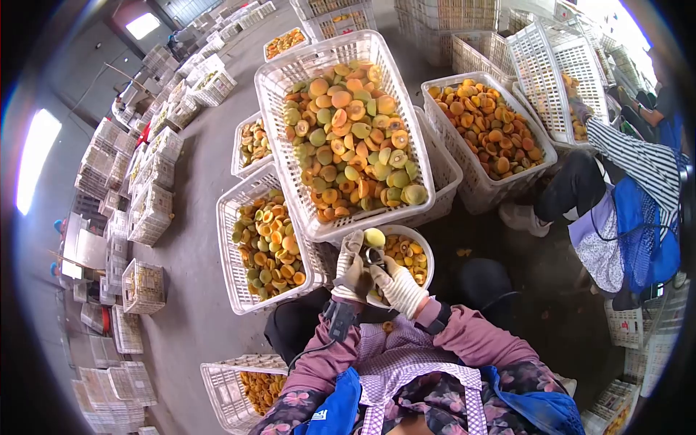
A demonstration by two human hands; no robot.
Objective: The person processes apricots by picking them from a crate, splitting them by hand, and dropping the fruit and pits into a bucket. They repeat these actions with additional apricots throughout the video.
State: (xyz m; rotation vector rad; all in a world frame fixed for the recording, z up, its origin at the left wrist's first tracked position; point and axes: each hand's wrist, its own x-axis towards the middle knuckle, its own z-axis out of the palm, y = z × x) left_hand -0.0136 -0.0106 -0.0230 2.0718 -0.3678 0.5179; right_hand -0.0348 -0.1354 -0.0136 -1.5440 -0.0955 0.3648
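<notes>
Both of my hands wear light knitted gloves and meet just above a white round bucket (429, 270) holding cut yellow fruit. My left hand (352, 270) is closed around a yellow-green fruit (374, 237), which shows at its fingertips. My right hand (400, 284) grips a small dark metal tool (375, 255) beside that fruit. Directly in front stands a large white crate (319, 230) filled with whole and halved orange and green fruit. Another crate (233, 283) of halved fruit sits to its left, lower down.
At the right, a crate (475, 174) of orange halves stands near a seated person in a striped sleeve (631, 148). A crate (221, 384) of darker fruit is at lower left. Stacked white crates (151, 210) line the left side; more stand at the back.
</notes>
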